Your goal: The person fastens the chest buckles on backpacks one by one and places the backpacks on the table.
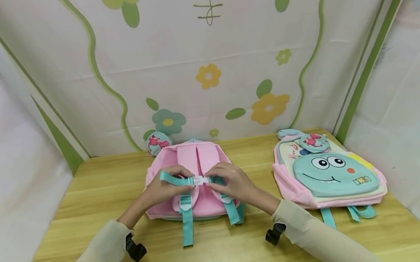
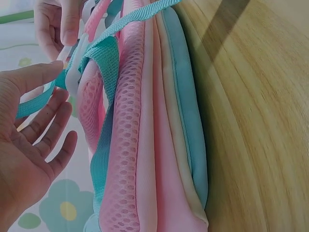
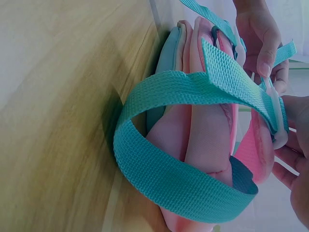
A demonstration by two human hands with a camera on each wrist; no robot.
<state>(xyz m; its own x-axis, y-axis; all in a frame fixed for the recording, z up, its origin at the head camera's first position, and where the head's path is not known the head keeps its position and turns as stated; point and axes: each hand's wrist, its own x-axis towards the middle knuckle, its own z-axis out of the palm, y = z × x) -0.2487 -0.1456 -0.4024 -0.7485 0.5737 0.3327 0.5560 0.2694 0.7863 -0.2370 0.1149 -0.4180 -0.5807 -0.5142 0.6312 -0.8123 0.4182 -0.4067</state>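
A pink backpack point(image 1: 160, 210) lies on the wooden table with its back panel and padded shoulder straps point(image 1: 187, 158) facing up. Over the straps, a white plastic buckle point(image 1: 201, 180) on teal webbing is held between both hands. My left hand point(image 1: 167, 185) pinches its left end, where a loose teal tail point(image 1: 170, 179) sticks up. From the other side, my right hand point(image 1: 235, 182) pinches the right end between thumb and fingers. The halves meet; whether they are latched I cannot tell. In the right wrist view, a teal webbing strap point(image 3: 169, 89) loops beside the bag.
To the right lies a second backpack point(image 1: 303, 189) with a smiling teal face pocket point(image 1: 333, 178) and a round pouch point(image 1: 314, 142). Another round pouch point(image 1: 158, 142) sits behind the first bag. A flowered cloth point(image 1: 182, 45) stands along the table's point(image 1: 220, 259) back edge.
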